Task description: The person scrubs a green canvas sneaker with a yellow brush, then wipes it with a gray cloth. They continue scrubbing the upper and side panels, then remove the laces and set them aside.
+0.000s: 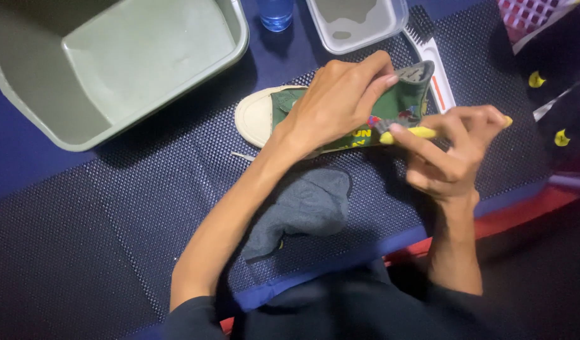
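Nearby, grey tub [76, 119] holds nothing visible.

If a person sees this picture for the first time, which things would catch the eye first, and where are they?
In the middle, the left hand presses on a green sneaker with a cream toe cap, while the right hand holds a small yellow-handled brush against its side. A large pale green basin fills the upper left, and a grey cloth lies on the dark mat just below the sneaker.
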